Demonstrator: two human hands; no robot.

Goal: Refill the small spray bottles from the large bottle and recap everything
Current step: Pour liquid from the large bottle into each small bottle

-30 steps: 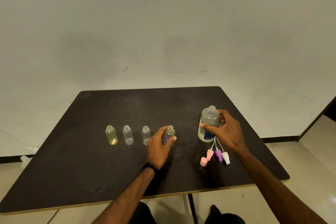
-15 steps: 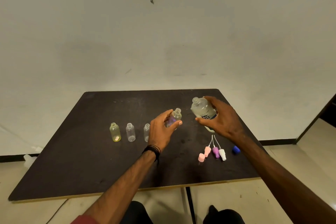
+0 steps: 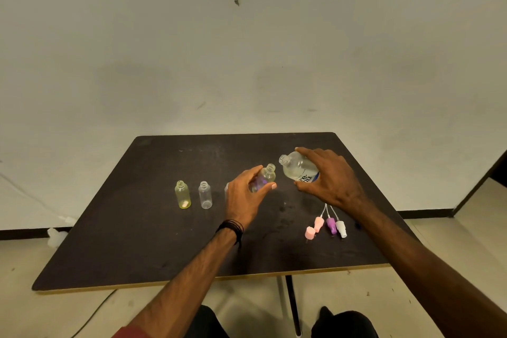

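dark tabletop (image 3: 153,241) before a pale wall (image 3: 247,49). your left hand (image 3: 244,197) grips one small spray bottle (image 3: 264,177); your right hand (image 3: 329,178) grips the tilted large bottle (image 3: 297,169). two small bottles (image 3: 183,195) stand left; four spray caps (image 3: 325,226) lie right.

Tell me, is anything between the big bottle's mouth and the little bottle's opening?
Nothing visible. The large bottle, tilted in the right hand, has its uncapped mouth beside the small bottle held in the left hand.

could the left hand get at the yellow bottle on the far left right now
Probably not right away: the left hand is shut on a small bottle held up beside the large bottle. The path to the yellow bottle looks open past the clear bottle.
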